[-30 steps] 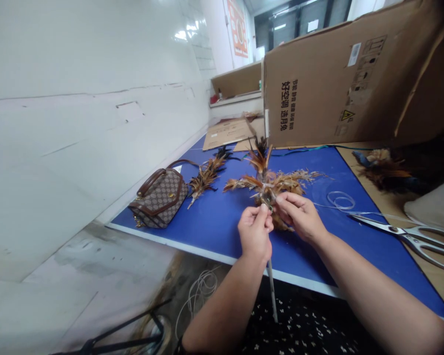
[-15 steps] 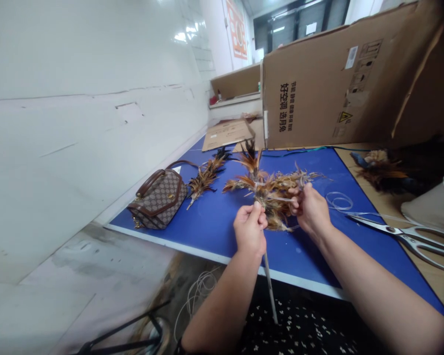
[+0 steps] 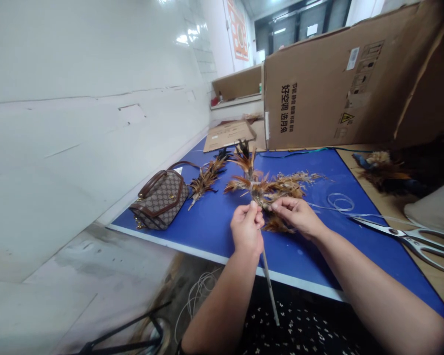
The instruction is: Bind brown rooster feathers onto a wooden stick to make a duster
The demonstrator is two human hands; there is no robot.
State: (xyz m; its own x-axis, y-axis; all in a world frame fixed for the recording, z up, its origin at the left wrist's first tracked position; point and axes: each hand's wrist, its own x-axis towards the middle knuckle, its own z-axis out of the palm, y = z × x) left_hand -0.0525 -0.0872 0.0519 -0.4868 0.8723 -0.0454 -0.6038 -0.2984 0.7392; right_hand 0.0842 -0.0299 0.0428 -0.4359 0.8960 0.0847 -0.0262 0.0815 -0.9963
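Observation:
My left hand point(image 3: 247, 224) is closed around a thin stick point(image 3: 270, 291), whose lower end slants down toward my lap. Brown and black feathers point(image 3: 248, 165) stand out from the stick's top, just above my fist. My right hand point(image 3: 296, 214) pinches at the feather base beside my left thumb, its fingertips partly hidden among the feathers. A clear plastic strip point(image 3: 320, 206) trails from behind that hand toward a loose curl on the table. More loose brown feathers point(image 3: 290, 185) lie behind the right hand, and a few point(image 3: 277, 224) lie under it.
A finished-looking feather bunch point(image 3: 207, 177) and a brown handbag point(image 3: 161, 199) lie to the left on the blue tabletop point(image 3: 192, 236). Large scissors point(image 3: 403, 234) rest at the right, near a whitish container point(image 3: 434, 207). A big cardboard box point(image 3: 318, 93) stands at the back.
My right hand has moved left and closer to my left hand, up to the feather base. The strip stretched between the hands no longer shows there. My left hand keeps its grip.

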